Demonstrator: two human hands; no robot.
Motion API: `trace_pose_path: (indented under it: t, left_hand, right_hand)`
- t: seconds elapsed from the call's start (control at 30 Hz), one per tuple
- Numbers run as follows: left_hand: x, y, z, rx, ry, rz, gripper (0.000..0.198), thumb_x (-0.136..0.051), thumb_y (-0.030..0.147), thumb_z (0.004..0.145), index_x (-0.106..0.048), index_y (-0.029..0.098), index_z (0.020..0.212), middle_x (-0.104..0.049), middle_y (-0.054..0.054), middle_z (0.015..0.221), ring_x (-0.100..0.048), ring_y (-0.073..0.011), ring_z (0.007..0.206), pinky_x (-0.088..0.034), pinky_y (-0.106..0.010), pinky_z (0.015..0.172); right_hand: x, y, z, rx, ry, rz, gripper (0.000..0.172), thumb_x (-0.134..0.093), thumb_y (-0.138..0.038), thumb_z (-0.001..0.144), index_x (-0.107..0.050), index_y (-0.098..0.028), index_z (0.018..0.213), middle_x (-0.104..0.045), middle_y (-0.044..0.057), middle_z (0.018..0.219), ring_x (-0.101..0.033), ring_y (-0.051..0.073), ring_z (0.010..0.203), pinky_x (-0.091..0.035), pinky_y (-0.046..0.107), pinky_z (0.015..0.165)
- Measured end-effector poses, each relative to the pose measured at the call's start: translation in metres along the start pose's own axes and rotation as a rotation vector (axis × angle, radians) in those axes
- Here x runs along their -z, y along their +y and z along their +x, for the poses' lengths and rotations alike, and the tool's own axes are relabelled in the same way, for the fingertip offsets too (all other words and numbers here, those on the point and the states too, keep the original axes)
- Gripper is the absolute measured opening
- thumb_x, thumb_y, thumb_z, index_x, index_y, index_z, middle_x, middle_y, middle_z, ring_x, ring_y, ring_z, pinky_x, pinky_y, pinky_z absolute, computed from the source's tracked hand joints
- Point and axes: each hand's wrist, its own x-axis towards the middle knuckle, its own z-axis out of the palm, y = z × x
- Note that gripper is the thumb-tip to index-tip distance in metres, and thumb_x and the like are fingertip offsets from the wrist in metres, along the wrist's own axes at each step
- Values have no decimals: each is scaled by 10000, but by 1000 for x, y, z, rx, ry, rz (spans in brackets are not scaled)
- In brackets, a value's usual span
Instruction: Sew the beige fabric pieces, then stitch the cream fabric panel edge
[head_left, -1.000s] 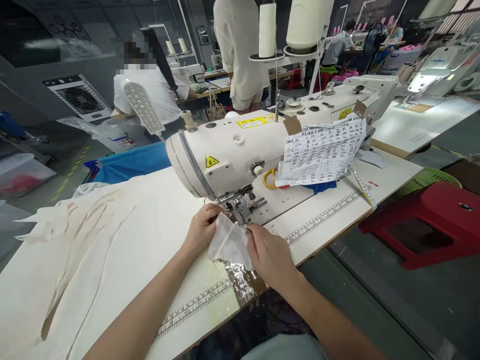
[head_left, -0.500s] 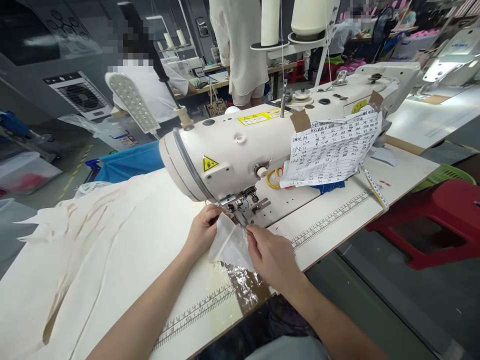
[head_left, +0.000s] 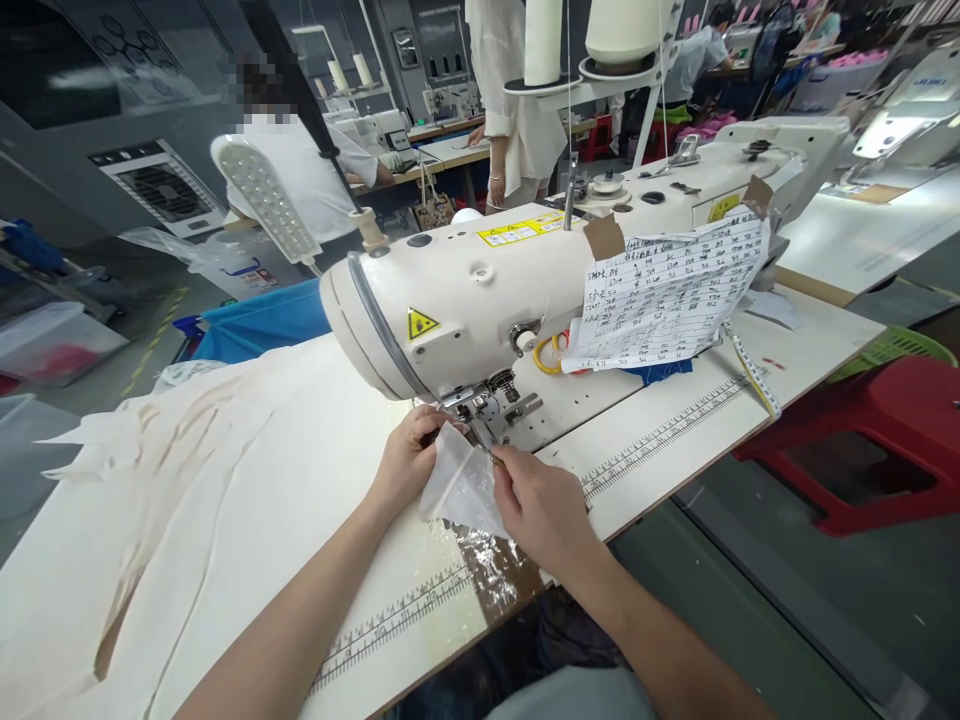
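A white sewing machine (head_left: 450, 290) stands on the table, its needle area just beyond my hands. A small piece of sheer white fabric (head_left: 461, 485) hangs between my hands at the needle plate. My left hand (head_left: 409, 455) is closed on the fabric's upper left edge, close to the presser foot. My right hand (head_left: 536, 500) is pinched at the fabric's right side, fingertips by a thin metal part that may be a tool or a machine guide. What lies under the fingertips is hidden.
White fabric strips (head_left: 165, 440) spread over the table's left side. A handwritten sheet (head_left: 667, 290) is taped to the machine, with yellow-handled scissors (head_left: 550, 355) behind it. A measuring tape (head_left: 752, 370) hangs at right, near a red stool (head_left: 862, 440). Other people are in the background.
My hands and the fabric have hardly moved. The view has shifted slightly. In the background, the standing person in white has moved to the right and an arm now shows.
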Motion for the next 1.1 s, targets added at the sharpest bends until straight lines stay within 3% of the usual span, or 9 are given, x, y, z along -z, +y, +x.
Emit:
trace_pose_path:
  t: [0.27,0.8,1.1]
  left_hand:
    - [-1,1,1,2,6,-15,263,-662,466,831,-722,222,755,-694,-39,867,-648,-200,854,-527,-314,775]
    - [0,-5,0,-94,3,79,219,-661,434,850,-734,231,809,-706,-36,870,-649,-201,833,-513,-323,760]
    - [1,-5,1,-53,-21,102,245,-626,433,863,-734,220,807,-722,-54,908,-656,-219,867,-513,-342,777]
  right_hand:
    - [0,-1,-3,-11,-2,0,293,-431,-167,1005,-635,-132,1213,-755,67,988,-683,195,668,-405,293,527]
    - [-4,0,-2,53,27,-106,294,-427,-191,1056,-620,-130,1270,-741,69,1009,-697,192,732,-423,291,527]
    - [-4,1,-5,52,58,-51,269,-450,-160,1027,-622,-129,1230,-739,77,1042,-712,208,807,-454,296,582]
